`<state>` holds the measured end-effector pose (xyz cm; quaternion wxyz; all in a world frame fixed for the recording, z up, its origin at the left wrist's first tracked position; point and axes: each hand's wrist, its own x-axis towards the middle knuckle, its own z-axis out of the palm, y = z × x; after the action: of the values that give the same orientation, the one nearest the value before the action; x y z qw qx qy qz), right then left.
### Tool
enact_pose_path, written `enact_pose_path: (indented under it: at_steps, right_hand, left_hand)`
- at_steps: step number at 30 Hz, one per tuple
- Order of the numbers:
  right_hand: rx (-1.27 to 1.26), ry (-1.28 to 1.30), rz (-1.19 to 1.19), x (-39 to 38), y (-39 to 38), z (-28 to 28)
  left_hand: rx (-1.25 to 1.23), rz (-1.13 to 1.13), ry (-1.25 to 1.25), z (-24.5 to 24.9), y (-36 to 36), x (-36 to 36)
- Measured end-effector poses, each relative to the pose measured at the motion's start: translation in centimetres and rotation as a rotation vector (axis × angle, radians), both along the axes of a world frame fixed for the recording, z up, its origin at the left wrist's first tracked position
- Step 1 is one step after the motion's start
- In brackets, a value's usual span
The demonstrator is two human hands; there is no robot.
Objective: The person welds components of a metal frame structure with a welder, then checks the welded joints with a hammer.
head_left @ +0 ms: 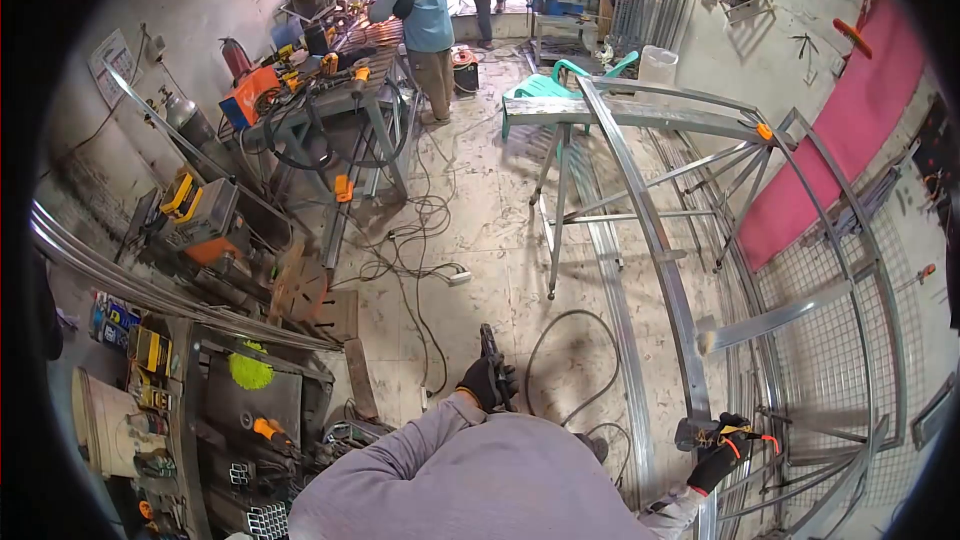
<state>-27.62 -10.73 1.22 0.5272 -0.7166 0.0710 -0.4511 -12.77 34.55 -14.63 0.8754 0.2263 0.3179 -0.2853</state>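
My left hand [484, 386], in a black glove, is closed round a long dark hand tool [489, 341] that points away from me above the floor. Its exact kind does not show. My right hand [722, 460], in a black glove with a red cuff edge, is at the near end of a long curved metal bar [650, 225]. Its fingers are closed on a dark tool [692, 434] with a blocky end; orange-red pieces show beside the fingers. The bar belongs to a large metal frame [868, 265] lying across a trestle stand [560, 180].
A black cable [572, 313] loops over the floor ahead, and tangled cords [425, 225] lie farther left. A workbench [375, 90] with tools stands back left, where a person [425, 15] bends over sparks. A green plastic chair [545, 85] is behind the trestle. Shelving [185, 390] lines my left.
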Motion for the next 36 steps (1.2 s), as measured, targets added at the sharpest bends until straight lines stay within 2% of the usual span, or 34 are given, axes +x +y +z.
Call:
enact_pose_path:
  at_steps: [1, 7, 11, 14, 16, 17, 20, 22, 24, 26, 27, 28, 30, 31, 32, 34, 35, 36]
  right_hand:
    - [-0.027, -0.007, 0.0, 0.2, 0.0, 0.0]
    - [-0.191, -0.048, 0.002, 1.2, 1.5, 0.6]
    - [-0.301, -0.076, 0.012, 1.7, 1.8, 0.8]
    - [-0.375, -0.1, 0.016, 1.9, 2.2, 1.1]
    - [-0.423, -0.108, 0.014, 2.1, 2.9, 1.3]
    - [-0.448, -0.11, 0.016, 2.3, 3.0, 1.3]
    - [-0.525, -0.11, 0.022, 2.2, 2.6, 1.1]
    - [-0.583, -0.103, 0.021, 1.9, 2.7, 0.8]
    - [-0.641, -0.095, 0.018, 2.1, 2.3, 0.5]
    - [-0.692, -0.083, 0.014, 2.5, 2.4, 0.5]
    - [-0.713, -0.073, 0.009, 2.5, 2.1, 0.3]
    - [-0.733, -0.054, -0.005, 2.5, 2.0, 0.2]
    - [-0.78, 0.038, -0.079, 2.5, 0.5, -0.9]
    - [-0.801, 0.117, -0.131, 2.7, -1.5, -1.6]
    - [-0.818, 0.213, -0.19, 2.4, -2.0, -2.5]
    - [-0.85, 0.418, -0.302, 1.4, -3.0, -4.1]
    - [-0.868, 0.511, -0.349, 0.1, -3.4, -4.8]
    - [-0.886, 0.594, -0.383, -5.4, -3.3, -5.3]
  left_hand:
    - [0.081, 0.007, -0.015, 0.0, 0.1, -0.1]
    - [-0.024, -0.008, -0.028, -1.3, 0.7, -0.1]
    - [0.059, -0.005, 0.011, 0.0, 0.4, 0.0]
    - [0.101, -0.056, -0.043, 1.0, 1.5, 1.4]
    - [-0.124, 0.016, -0.185, 2.2, 3.4, 3.7]
    - [-0.026, 0.059, -0.254, 3.3, 4.4, 4.9]
    - [0.286, 0.253, -0.421, 13.9, 6.1, 8.6]
    - [0.282, 0.398, -0.494, 17.6, 9.6, 10.7]
    - [0.007, 0.489, -0.896, 22.6, 12.2, 11.4]
    - [0.355, 0.761, -1.049, 30.0, 11.1, 9.8]
    - [0.267, 0.713, -1.164, 30.5, 12.3, 9.8]
    - [0.169, 0.651, -1.27, 30.7, 14.0, 10.1]
    - [0.486, 0.79, -1.169, 29.2, 15.2, 10.2]
    - [0.285, 0.703, -1.108, 27.8, 15.5, 10.7]
    - [0.939, 0.825, -0.872, 23.0, 19.1, 12.2]
    - [0.529, 0.59, -0.842, 22.6, 13.0, 9.8]
    - [0.523, 0.491, -0.685, 17.3, 14.4, 10.7]
    - [0.528, 0.403, -0.532, 10.2, 15.8, 11.3]
